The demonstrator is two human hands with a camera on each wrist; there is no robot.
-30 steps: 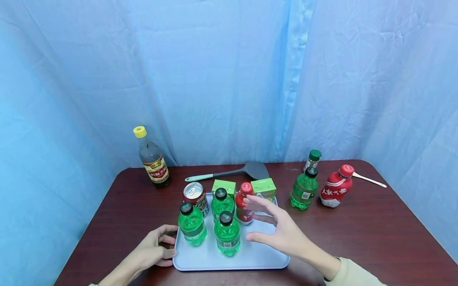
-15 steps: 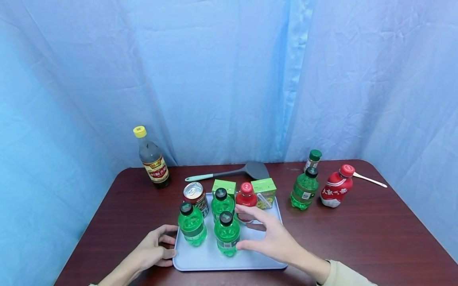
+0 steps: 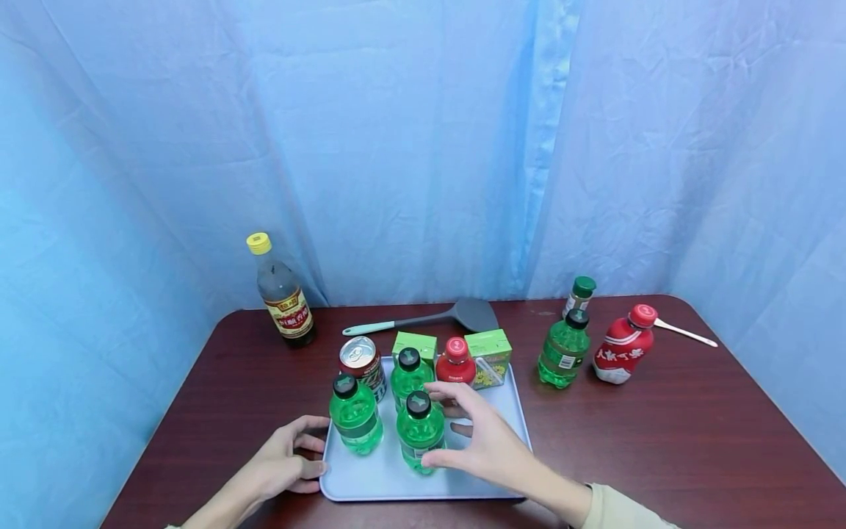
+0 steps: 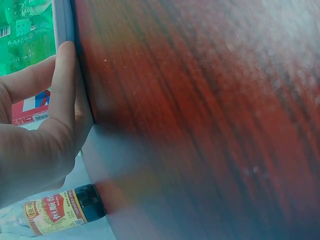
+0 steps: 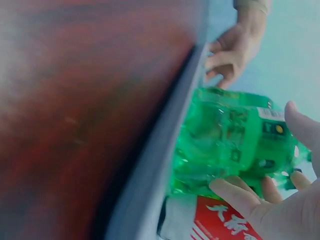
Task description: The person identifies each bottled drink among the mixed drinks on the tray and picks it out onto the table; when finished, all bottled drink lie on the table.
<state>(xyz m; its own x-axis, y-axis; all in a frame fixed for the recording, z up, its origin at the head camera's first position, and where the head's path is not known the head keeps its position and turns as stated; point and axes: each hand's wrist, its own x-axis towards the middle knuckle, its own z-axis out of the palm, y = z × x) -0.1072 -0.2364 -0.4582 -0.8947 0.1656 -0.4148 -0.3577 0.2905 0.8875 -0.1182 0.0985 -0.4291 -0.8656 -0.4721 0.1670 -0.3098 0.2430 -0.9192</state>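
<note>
On a pale blue tray (image 3: 370,485) stand three green bottles with black caps, a soda can (image 3: 360,360), a red bottle (image 3: 456,360) and two green drink cartons (image 3: 487,353). My right hand (image 3: 485,444) curves beside the front green bottle (image 3: 421,433), thumb and fingers spread either side of it. In the right wrist view that green bottle (image 5: 235,135) shows between thumb and fingers, the thumb standing off it. My left hand (image 3: 280,459) touches the tray's left edge; in the left wrist view a nearly straight finger (image 4: 64,85) rests against the tray rim (image 4: 62,22).
A yellow-capped sauce bottle (image 3: 284,297) stands at the back left. Behind the tray lies a spatula (image 3: 423,319). To the right are another green bottle (image 3: 564,353), a green-capped jar (image 3: 579,297), a red bottle (image 3: 623,349) and a pale thin handle (image 3: 684,333). A blue curtain hangs behind.
My right hand has moved left and slightly toward me, from beside the red bottle on the tray to the front green bottle. The left hand has stayed at the tray's edge.
</note>
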